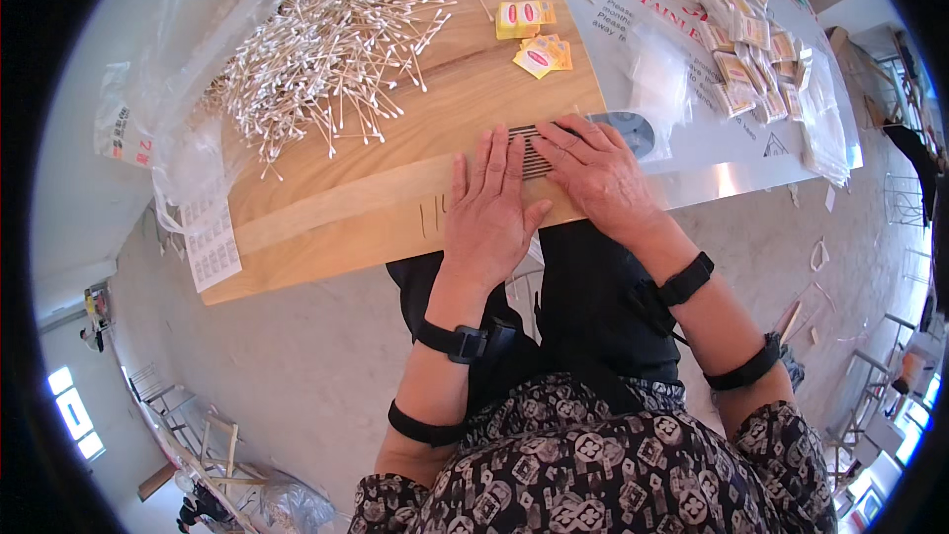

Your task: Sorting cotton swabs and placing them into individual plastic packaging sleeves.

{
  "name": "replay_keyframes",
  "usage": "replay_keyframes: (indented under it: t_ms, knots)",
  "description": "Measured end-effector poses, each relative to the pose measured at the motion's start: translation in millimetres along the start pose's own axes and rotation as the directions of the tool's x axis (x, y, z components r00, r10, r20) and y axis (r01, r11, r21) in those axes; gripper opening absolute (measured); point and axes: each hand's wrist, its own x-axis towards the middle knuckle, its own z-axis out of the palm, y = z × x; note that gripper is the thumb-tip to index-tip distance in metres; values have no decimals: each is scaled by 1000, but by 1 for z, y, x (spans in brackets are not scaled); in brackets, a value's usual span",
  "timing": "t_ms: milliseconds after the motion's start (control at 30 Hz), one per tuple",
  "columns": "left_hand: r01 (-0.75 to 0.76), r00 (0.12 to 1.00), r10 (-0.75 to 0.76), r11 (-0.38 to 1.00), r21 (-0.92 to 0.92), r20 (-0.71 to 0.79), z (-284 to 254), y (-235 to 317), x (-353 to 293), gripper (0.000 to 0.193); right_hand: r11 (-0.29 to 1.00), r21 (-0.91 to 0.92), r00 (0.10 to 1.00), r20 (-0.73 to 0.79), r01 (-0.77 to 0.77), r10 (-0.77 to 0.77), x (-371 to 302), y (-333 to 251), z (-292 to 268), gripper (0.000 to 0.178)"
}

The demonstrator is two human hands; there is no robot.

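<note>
My left hand (489,206) lies flat near the front edge of the wooden board (336,220), fingers stretched forward, thumb out to the right. Between my two hands sits a small piece with dark and light stripes (535,151); fingertips of both hands touch its sides. My right hand (601,176) rests over its right side with the fingers extended. Whether the stripes are thin sticks in a row or grooves, I cannot tell. Beyond my hands lie small yellow-and-white printed cards (525,20), some stacked and others fanned out (543,56).
A big heap of cotton swabs (316,49) spreads over the far left, beside a clear plastic bag (183,129). On the grey sheet (682,153) at right are many small packed bundles (756,54) and clear bags (660,79). A grey rounded piece (630,132) lies beside my right hand.
</note>
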Motion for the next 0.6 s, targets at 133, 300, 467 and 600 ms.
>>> replay_keyframes:
  t_ms: [133, 300, 467, 600]
  knots:
    - [-3, 1000, 3, 1000, 25, -2, -2, 2, 0, 75, 998, -59, 1000, -19, 16, -17, -2, 4, 6, 37]
    - [-7, 1000, 7, 1000, 5, 5, 0, 2, 0, 75, 994, -95, 998, -46, 46, -51, -4, 5, 5, 36]
    - [15, 999, -16, 999, 44, 42, 0, 3, -1, 76, 759, 345, 786, -88, -553, 612, -12, 13, -12, 14]
    - [13, 1000, -14, 1000, 27, 16, 4, 5, -1, 76, 847, 57, 849, 26, -529, 528, -7, 8, -12, 15]
